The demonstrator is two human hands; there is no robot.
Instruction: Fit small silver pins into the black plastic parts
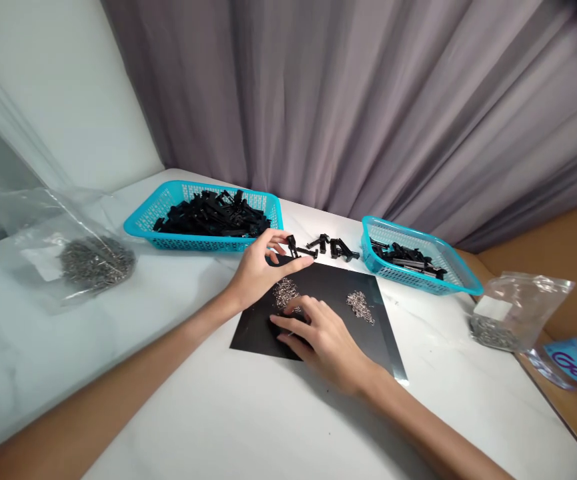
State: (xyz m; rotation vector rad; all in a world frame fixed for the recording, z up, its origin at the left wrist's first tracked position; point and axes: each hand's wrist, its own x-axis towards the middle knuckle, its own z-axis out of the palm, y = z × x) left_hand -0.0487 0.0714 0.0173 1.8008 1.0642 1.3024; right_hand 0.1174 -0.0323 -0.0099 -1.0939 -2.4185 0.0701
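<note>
My left hand holds a black plastic part between thumb and fingers, above the back edge of a black mat. Low over the mat is my right hand, fingers bent and thumb near the index finger; a tiny glint shows between them, too small to name. Just beyond its fingertips lies a pile of small metal pieces, partly hidden by the hand. Another small metal pile lies on the mat's right side. Several loose black parts rest on the white table behind the mat.
A blue basket full of black parts stands at the back left, a second blue basket at the back right. Plastic bags of metal pieces lie at the left and right. A curtain hangs behind the table.
</note>
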